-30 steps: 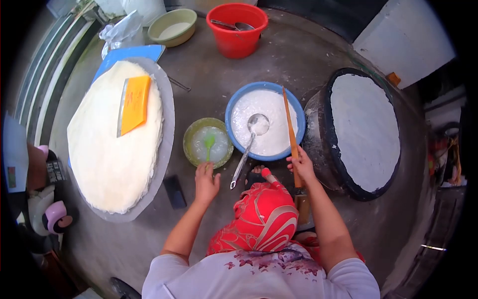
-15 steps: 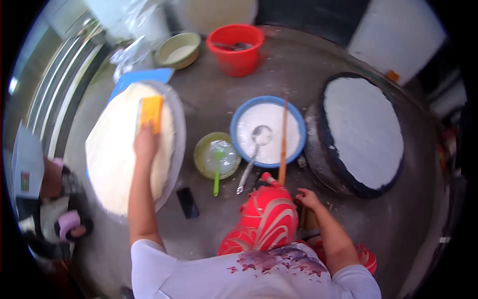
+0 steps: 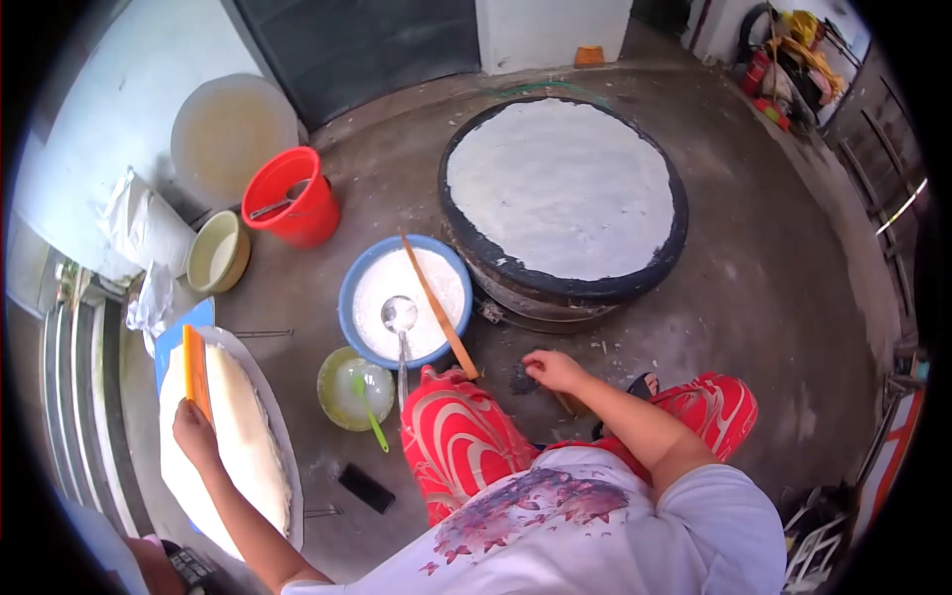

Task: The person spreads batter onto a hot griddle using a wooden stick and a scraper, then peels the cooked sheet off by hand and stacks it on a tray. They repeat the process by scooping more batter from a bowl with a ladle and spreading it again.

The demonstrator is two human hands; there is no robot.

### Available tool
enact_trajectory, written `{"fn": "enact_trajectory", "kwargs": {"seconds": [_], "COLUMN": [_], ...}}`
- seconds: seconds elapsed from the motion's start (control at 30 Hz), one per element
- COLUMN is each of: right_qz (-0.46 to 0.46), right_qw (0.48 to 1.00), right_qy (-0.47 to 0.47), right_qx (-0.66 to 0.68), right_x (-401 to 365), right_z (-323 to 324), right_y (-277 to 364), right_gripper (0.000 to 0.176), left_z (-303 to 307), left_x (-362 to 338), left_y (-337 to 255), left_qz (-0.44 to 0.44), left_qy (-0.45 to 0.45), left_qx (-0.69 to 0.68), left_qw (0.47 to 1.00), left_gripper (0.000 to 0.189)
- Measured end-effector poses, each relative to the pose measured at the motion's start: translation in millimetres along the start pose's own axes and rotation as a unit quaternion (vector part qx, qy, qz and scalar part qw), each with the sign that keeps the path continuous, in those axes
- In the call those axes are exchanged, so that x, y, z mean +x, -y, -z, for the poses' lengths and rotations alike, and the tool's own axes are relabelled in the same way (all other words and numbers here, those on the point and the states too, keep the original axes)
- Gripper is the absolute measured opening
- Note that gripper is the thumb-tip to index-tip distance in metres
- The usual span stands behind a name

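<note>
My left hand (image 3: pixel 195 434) grips an orange scraper (image 3: pixel 198 369), held over a stack of pale, thin round sheets (image 3: pixel 223 446) at the left. Under the sheets shows the rim of a round grey board (image 3: pixel 281 436). My right hand (image 3: pixel 555 371) hovers by my right knee with its fingers curled together; whether anything is in them cannot be made out. Ahead of it stands a round black griddle (image 3: pixel 678 223) coated with a white layer (image 3: pixel 560 188). A blue basin (image 3: pixel 347 297) of white batter holds a metal ladle (image 3: pixel 401 315), and a wooden stick (image 3: pixel 436 309) leans across it.
A green-yellow bowl (image 3: pixel 325 402) with a green spatula (image 3: pixel 373 421) sits near the basin. A dark phone (image 3: pixel 366 488) lies on the floor. Farther back are a red bucket (image 3: pixel 312 218), an olive basin (image 3: pixel 236 263) and a round board against the wall (image 3: pixel 228 139). A person's arm (image 3: pixel 149 565) shows lower left.
The view has swung right, bringing the griddle toward the middle. My left hand still holds the scraper, now tilted more on edge. My right hand stays near my knee, fingers curled.
</note>
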State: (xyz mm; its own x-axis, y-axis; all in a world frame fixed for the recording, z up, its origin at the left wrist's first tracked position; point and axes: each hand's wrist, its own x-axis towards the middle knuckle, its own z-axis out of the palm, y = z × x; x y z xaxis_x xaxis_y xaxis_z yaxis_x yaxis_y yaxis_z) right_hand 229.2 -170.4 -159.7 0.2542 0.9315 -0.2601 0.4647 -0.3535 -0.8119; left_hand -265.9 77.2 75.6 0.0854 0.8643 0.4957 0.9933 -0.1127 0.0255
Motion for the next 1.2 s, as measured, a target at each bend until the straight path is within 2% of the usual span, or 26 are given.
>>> {"fn": "enact_trajectory", "kwargs": {"seconds": [0.07, 0.13, 0.2, 0.27, 0.3, 0.33, 0.37, 0.4, 0.47, 0.5, 0.57, 0.63, 0.7, 0.73, 0.77, 0.83, 0.9, 1.03, 1.13, 1.2], "right_qz": [0.071, 0.122, 0.19, 0.311, 0.31, 0.349, 0.386, 0.385, 0.411, 0.409, 0.314, 0.239, 0.118, 0.071, 0.025, -0.066, -0.154, -0.207, -0.184, -0.192], "right_qw": [0.996, 0.988, 0.977, 0.929, 0.929, 0.901, 0.865, 0.864, 0.794, 0.794, 0.874, 0.931, 0.961, 0.959, 0.951, 0.922, 0.897, 0.886, 0.903, 0.916], "right_qy": [-0.048, -0.066, -0.096, -0.199, -0.202, -0.24, -0.276, -0.278, -0.318, -0.318, -0.106, -0.075, -0.174, -0.225, -0.274, -0.357, -0.388, -0.405, -0.387, -0.353], "right_qx": [0.015, 0.065, 0.022, -0.016, -0.016, -0.09, -0.164, -0.165, -0.317, -0.318, -0.356, -0.266, -0.179, -0.159, -0.138, -0.138, -0.144, -0.084, -0.024, 0.022], "right_x": [0.8, -5.5, -9.2, -19.1, -25.5, -31.2, -33.8, -34.1, -37.4, -38.4, -41.4, -45.5, -48.3, -47.6, -45.9, -45.4, -53.5, -44.4, -32.6, -25.1], "right_z": [7.9, 25.1, 38.4, 56.7, 68.7, 80.7, 90.1, 97.4, 113.8, 119.6, 130.3, 155.6, 184.7, 204.1, 226.1, 270.1, 302.0, 321.8, 322.6, 324.2], "right_y": [39.1, 97.2, 139.3, 178.1, 191.8, 203.6, 208.1, 206.1, 198.9, 187.3, 153.6, 132.8, 95.1, 72.1, 47.1, -4.9, -20.5, -53.8, -58.5, -61.1], "right_gripper": [0.028, 0.03, 0.045, 0.054, 0.054, 0.054, 0.055, 0.055, 0.045, 0.045, 0.029, 0.023, 0.028, 0.031, 0.034, 0.038, 0.032, 0.029, 0.028, 0.036], "left_z": [16.9, 24.9, 36.0, 44.5, 48.5, 47.6, 51.0, 54.8, 56.9, 53.3, 55.0, 54.2, 54.9, 51.3, 49.5, 45.6, 36.7, 23.2, 22.5, 20.2], "left_x": [-5.0, -16.9, -32.6, -50.0, -57.2, -65.9, -76.2, -84.9, -100.0, -106.0, -110.9, -111.5, -110.5, -113.5, -116.0, -121.4, -130.9, -153.2, -158.8, -157.2], "left_y": [-32.3, -76.3, -129.8, -191.1, -216.1, -237.5, -257.2, -275.8, -302.4, -311.8, -327.3, -337.6, -336.0, -328.0, -320.0, -307.3, -296.3, -296.3, -309.0, -312.8], "left_qz": [-0.035, -0.121, -0.211, -0.287, -0.337, -0.376, -0.389, -0.421, -0.454, -0.47, -0.464, -0.458, -0.4, -0.359, -0.359, -0.298, -0.266, -0.194, -0.218, -0.209], "left_qy": [-0.039, -0.054, 0.002, 0.006, 0.024, 0.02, 0.067, 0.073, 0.118, 0.125, 0.15, 0.174, 0.127, 0.15, 0.152, 0.144, 0.153, 0.154, 0.148, 0.149], "left_qx": [-0.11, -0.146, -0.134, -0.178, -0.178, -0.194, -0.186, -0.211, -0.247, -0.273, -0.292, -0.31, -0.312, -0.314, -0.314, -0.296, -0.313, -0.346, -0.285, -0.293], "left_qw": [0.993, 0.98, 0.968, 0.941, 0.924, 0.906, 0.9, 0.879, 0.847, 0.83, 0.823, 0.815, 0.853, 0.866, 0.866, 0.896, 0.899, 0.905, 0.922, 0.921], "left_gripper": [0.013, 0.015, 0.019, 0.022, 0.023, 0.026, 0.029, 0.032, 0.037, 0.039, 0.042, 0.045, 0.048, 0.048, 0.048, 0.046, 0.046, 0.045, 0.046, 0.045]}}
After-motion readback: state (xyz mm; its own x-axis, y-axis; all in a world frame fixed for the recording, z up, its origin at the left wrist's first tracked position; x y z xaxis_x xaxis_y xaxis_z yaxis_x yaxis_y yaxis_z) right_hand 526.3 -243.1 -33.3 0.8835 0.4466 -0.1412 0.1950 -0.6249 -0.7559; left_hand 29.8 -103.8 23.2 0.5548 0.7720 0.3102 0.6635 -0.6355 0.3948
